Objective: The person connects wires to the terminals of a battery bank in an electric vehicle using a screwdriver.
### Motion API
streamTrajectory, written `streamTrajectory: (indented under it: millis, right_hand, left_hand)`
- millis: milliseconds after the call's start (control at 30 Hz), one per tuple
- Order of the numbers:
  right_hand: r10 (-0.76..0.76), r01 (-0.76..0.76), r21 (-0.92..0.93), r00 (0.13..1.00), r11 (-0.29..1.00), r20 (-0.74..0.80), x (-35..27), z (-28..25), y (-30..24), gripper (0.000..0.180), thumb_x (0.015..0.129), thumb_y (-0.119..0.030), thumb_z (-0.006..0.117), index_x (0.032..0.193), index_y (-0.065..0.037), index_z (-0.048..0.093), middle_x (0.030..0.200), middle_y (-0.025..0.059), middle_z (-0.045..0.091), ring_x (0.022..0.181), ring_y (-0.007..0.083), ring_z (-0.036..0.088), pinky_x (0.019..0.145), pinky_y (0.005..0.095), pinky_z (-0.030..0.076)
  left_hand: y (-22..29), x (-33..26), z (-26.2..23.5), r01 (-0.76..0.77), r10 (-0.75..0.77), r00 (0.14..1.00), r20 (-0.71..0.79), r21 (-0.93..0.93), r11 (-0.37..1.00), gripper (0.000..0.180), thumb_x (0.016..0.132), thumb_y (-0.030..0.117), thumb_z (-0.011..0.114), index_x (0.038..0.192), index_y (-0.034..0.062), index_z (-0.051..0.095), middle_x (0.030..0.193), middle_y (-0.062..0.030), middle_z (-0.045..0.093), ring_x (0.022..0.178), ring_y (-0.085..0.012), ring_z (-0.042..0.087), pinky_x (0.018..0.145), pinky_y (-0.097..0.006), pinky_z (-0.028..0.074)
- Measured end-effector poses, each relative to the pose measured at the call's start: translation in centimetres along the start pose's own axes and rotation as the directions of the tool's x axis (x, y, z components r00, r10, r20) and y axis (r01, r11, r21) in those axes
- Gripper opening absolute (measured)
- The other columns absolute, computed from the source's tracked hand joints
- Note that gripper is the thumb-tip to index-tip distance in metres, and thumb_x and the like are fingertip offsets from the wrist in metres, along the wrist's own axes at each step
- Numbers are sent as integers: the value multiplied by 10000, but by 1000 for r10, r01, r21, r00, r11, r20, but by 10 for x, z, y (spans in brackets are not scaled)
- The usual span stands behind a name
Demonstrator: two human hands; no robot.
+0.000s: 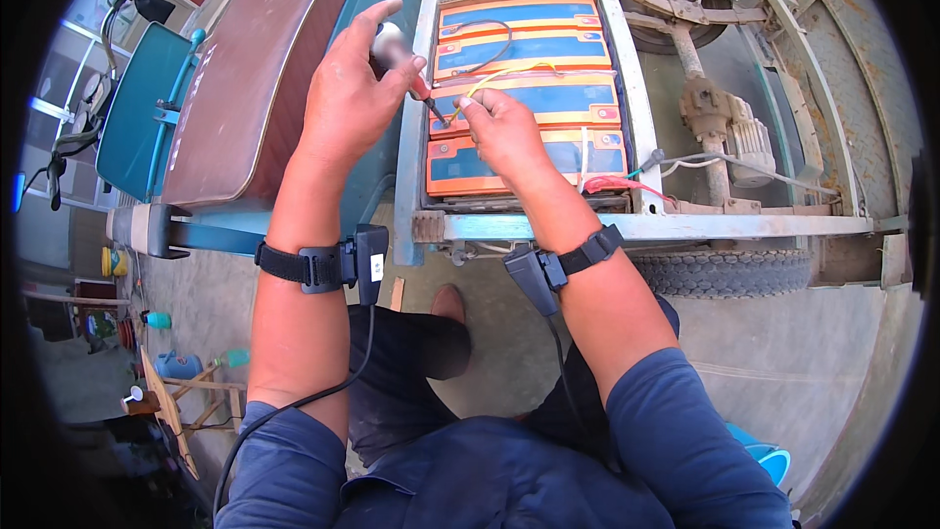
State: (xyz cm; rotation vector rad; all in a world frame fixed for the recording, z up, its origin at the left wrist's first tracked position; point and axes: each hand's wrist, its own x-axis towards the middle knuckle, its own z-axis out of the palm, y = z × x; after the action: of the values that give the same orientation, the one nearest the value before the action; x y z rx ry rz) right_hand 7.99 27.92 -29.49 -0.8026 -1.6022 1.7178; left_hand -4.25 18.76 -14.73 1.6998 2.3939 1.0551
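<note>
My left hand (357, 83) holds a screwdriver between thumb and fingers; the pale upper part of its handle is blurred, and its red lower part (420, 88) shows. The dark shaft slants down to a terminal at the left end of an orange-and-blue battery (548, 98). Right beside that tip, my right hand (504, 132) pinches a yellow wire (509, 70) near its end, its thumb and forefinger pressed together. From there the wire arches over the batteries. Several such batteries lie in rows within a pale-blue metal frame (641, 69). A dark cable (510, 37) loops across the far ones.
A brown seat panel (264, 69) stands to the left, with handlebars (108, 49) beyond. Right of the batteries are an axle with a motor (749, 147) and a wheel. Red wires (622, 182) hang at the frame's near edge, above a tyre (725, 272).
</note>
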Motion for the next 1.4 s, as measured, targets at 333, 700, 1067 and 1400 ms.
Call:
streamTrajectory:
  millis: [333, 700, 1067, 1400]
  right_hand:
    - [11, -11, -28, 1000, 1000, 4, 0, 1, -2, 290, 948, -297, 627, 848, -29, 673, 743, 115, 695, 696, 241, 657, 684, 374, 505]
    - [16, -16, 0, 1000, 1000, 4, -2, 0, -1, 287, 954, -293, 627, 857, -27, 678, 708, 109, 673, 668, 205, 635, 664, 358, 498]
    - [23, -23, -14, 1000, 1000, 8, -5, 0, -7, 285, 952, -287, 630, 862, -21, 676, 696, 100, 661, 647, 186, 610, 651, 343, 493]
    - [29, -30, 19, 999, 999, 14, -5, 1, -4, 279, 946, -282, 631, 859, -21, 678, 686, 91, 653, 648, 179, 606, 651, 341, 490]
  left_hand:
    - [0, -3, -1, -45, 45, 998, -38, 9, 999, 589, 863, 156, 748, 1402, 93, 519, 1069, -119, 674, 920, -201, 666, 822, -362, 546]
    - [3, -5, 1, -115, 144, 982, -121, 221, 968, 606, 833, 116, 725, 1401, 103, 515, 1073, -146, 675, 928, -264, 684, 833, -372, 549]
    - [2, -7, -1, -93, 99, 992, -73, 90, 992, 569, 854, 113, 750, 1377, 102, 527, 947, -93, 667, 837, -169, 668, 782, -328, 549]
    - [-1, -7, 5, -175, 176, 977, -120, 15, 984, 565, 841, 136, 762, 1356, 115, 529, 980, -115, 675, 878, -245, 684, 775, -382, 554]
